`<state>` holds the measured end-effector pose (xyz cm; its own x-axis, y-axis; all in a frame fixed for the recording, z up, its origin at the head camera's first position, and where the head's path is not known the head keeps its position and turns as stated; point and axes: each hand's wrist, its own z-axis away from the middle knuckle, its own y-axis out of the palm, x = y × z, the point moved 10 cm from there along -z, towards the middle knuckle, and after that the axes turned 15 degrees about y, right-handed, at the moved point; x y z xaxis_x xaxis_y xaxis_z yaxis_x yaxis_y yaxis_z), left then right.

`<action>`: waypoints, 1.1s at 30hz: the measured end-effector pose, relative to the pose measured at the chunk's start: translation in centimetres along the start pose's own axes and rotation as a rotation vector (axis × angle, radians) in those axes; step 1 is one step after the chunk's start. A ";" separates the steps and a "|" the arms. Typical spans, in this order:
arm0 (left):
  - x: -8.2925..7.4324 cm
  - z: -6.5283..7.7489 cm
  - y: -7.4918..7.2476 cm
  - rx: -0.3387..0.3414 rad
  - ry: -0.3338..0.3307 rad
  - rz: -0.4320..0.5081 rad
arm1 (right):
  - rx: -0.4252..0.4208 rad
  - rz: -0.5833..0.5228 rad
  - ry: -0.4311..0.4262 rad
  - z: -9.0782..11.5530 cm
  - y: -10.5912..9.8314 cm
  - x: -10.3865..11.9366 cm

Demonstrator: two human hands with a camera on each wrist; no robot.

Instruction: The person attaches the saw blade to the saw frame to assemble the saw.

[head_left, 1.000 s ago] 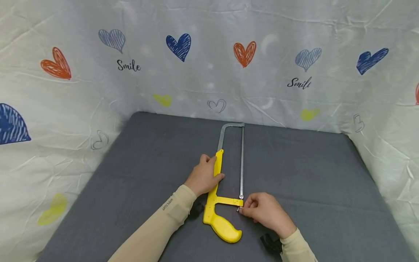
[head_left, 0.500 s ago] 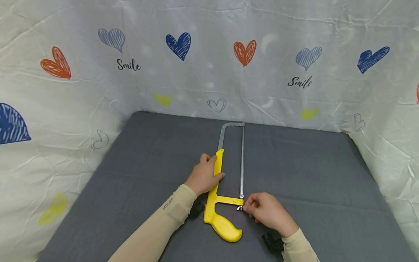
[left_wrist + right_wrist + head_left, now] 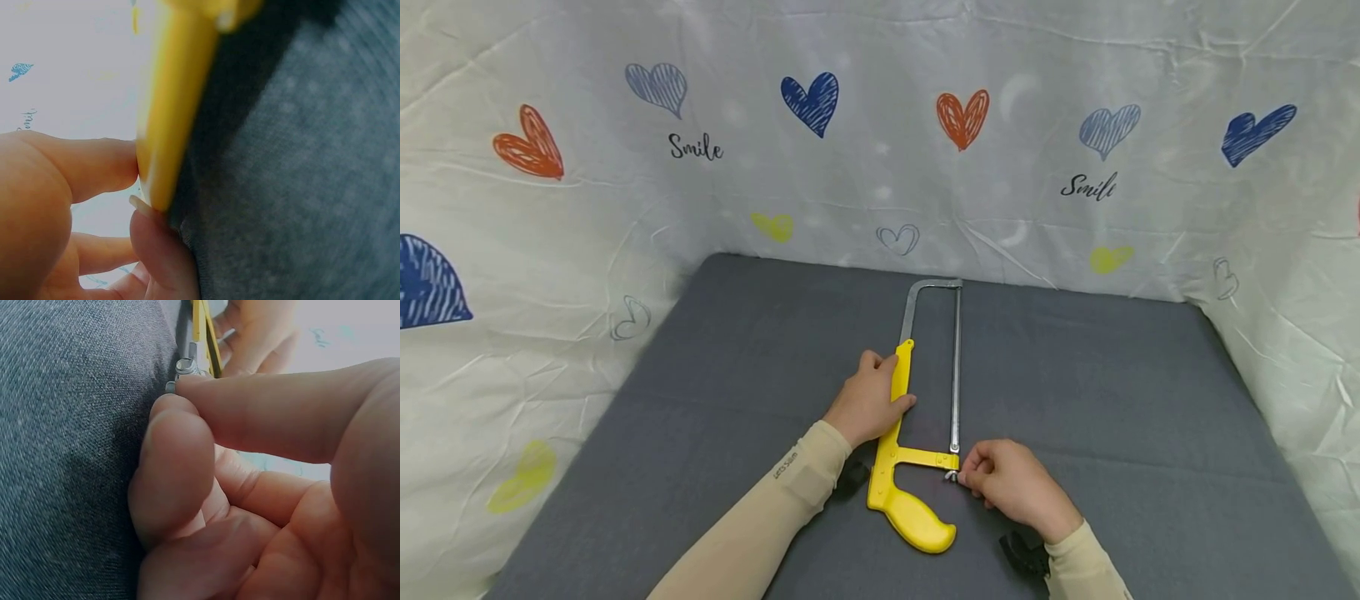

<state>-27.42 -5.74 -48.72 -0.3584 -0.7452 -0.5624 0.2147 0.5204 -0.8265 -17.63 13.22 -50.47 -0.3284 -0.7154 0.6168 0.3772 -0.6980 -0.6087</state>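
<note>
A hacksaw [image 3: 917, 521] with a yellow handle and a silver front bow lies flat, its blade side [image 3: 956, 375] facing right. My left hand [image 3: 867, 404] holds the yellow frame tube between thumb and fingers; the left wrist view shows the same tube [image 3: 172, 106] close up. At the lower end of the blade, my right hand [image 3: 1018, 487] pinches a small metal wing nut [image 3: 951, 477] below the yellow cross arm [image 3: 925, 458]. In the right wrist view, thumb and forefinger meet at the wing nut [image 3: 186, 365], partly covering it.
Dark grey cloth [image 3: 1112, 392] covers the table under the saw. A pale curtain [image 3: 880, 183] printed with hearts and "Smile" rises behind and at both sides. Black wrist gear [image 3: 1024, 556] sits below my right wrist.
The wing nut's wings have turned a little, and my right fingertips have shifted slightly to the right along it. My left hand and the hacksaw stay in place.
</note>
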 end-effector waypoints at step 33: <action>0.2 -0.1 0.1 0.003 -0.006 -0.011 | -0.084 0.029 0.002 -0.1 0.3 0.8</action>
<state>-27.57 -5.77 -48.92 -0.3554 -0.7534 -0.5532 0.2138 0.5106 -0.8328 -17.88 12.39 -50.19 -0.3202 -0.7355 0.5971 0.3130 -0.6770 -0.6662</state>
